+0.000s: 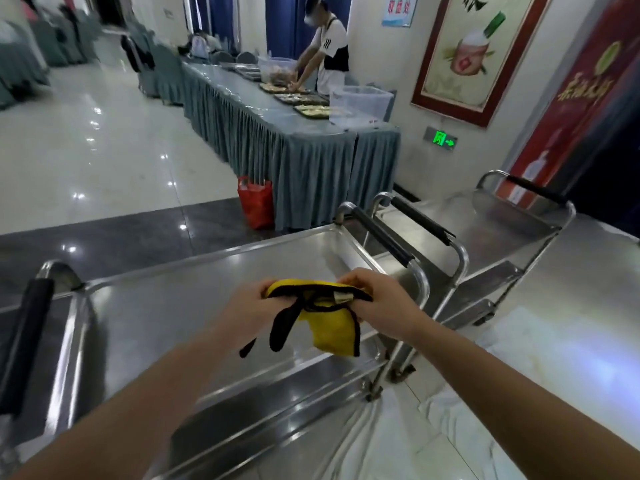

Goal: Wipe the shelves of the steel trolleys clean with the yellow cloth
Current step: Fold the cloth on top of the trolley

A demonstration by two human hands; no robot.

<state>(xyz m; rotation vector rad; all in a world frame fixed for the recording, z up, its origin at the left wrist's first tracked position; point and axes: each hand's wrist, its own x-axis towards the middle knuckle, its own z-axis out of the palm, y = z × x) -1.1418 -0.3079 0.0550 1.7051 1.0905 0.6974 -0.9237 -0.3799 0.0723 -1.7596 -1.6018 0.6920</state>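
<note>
Polished floor tiles [104, 140] are surrounding two steel trolleys. Above the near trolley's top shelf [166, 306], the left hand [249, 306] and right hand [377, 303] are each pinching an end of the yellow cloth [329, 323], which is hanging between them. A second trolley [485, 220] is standing just beside.

Two steel trolleys [214, 306] [485, 216] are standing side by side on the glossy floor [86, 150], top shelves bare.
</note>
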